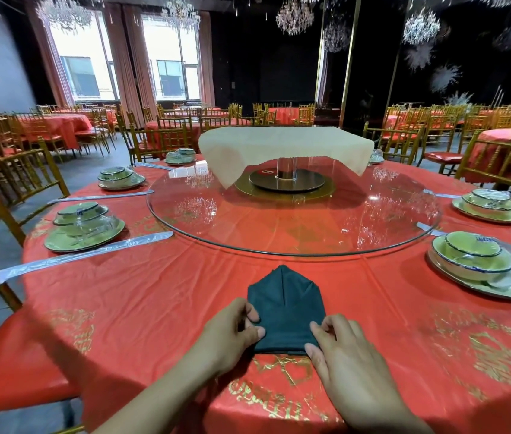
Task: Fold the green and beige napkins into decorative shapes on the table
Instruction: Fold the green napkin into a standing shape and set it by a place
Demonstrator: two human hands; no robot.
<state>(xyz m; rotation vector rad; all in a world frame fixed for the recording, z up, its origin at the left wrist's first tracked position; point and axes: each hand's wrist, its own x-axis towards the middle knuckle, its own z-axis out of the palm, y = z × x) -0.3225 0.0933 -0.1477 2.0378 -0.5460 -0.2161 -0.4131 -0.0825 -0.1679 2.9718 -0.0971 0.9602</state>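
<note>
Left hand and right hand each pinch a lower side of green napkin. I should fold both evenly, crease flat on bench.

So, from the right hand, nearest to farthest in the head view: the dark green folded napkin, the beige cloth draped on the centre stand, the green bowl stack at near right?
1. The dark green folded napkin: the right hand grips its near right corner.
2. The green bowl stack: off to the right.
3. The beige cloth: at the middle, farthest away.
</note>
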